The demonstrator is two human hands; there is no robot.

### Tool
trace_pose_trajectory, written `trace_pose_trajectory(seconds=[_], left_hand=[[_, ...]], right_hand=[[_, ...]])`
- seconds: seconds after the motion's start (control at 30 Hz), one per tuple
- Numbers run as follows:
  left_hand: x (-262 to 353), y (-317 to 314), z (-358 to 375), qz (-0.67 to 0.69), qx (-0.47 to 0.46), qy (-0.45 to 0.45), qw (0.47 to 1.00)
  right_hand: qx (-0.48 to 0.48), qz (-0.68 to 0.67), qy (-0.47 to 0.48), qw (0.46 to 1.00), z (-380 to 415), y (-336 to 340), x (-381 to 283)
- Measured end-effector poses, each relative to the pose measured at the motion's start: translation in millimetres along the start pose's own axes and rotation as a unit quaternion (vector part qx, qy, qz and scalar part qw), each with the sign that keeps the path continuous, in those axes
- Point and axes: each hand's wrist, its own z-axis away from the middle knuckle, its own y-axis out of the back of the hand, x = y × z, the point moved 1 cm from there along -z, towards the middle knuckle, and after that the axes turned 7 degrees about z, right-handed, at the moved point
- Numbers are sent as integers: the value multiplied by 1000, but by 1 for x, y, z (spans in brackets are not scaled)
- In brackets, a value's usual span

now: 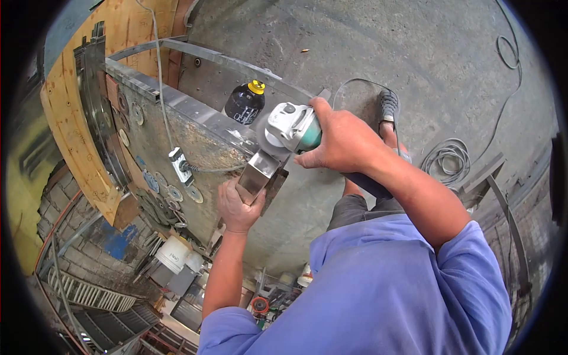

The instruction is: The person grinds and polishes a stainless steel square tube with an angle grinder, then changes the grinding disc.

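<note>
My right hand (346, 136) is wrapped round an angle grinder (296, 125) with a white head and teal body. The grinder's disc (269, 141) is right at the upper end of a short square metal tube (258, 167). My left hand (235, 206) grips the lower part of that tube, fingers on one side and thumb on the other. The tube sits by the corner of a worn workbench (207, 145). Just beyond the grinder stands a dark bottle (245, 105) with a yellow cap.
A power strip (179, 165) with a plugged-in cord lies on the bench, near several grinding discs (151, 181). Coiled cable (447, 158) rests on the concrete floor at right. A curved metal strip (231, 61) arches beyond the bench. A white bucket (173, 254) stands lower left.
</note>
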Motion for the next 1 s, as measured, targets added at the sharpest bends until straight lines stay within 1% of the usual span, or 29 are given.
trace_pose_trajectory(seconds=[0.13, 0.4, 0.5, 0.6, 0.7, 0.8, 0.9, 1.0], left_hand=[[-1, 0, -2, -2, 5, -23, 1000], [0, 0, -4, -9, 8, -27, 1000], [-1, 0, -2, -16, 3, -20, 1000], [-2, 0, -2, -21, -3, -12, 1000], [1, 2, -2, -22, -1, -13, 1000], [1, 1, -5, -18, 7, -24, 1000], [-1, 0, -6, -20, -2, -15, 1000], [1, 1, -3, -20, -2, -13, 1000]], right_hand=[[-17, -4, 1, 1000, -6, -5, -4], [-23, 5, 15, 1000, -9, -2, -17], [-18, 4, 41, 999, -5, -1, -27], [-36, 9, 43, 998, 0, 3, -36], [16, 32, 56, 998, -9, -5, -26], [-8, 46, 32, 998, -12, 0, -27], [-37, 6, 32, 999, -4, 1, -32], [-12, 20, 29, 999, -11, -4, -30]])
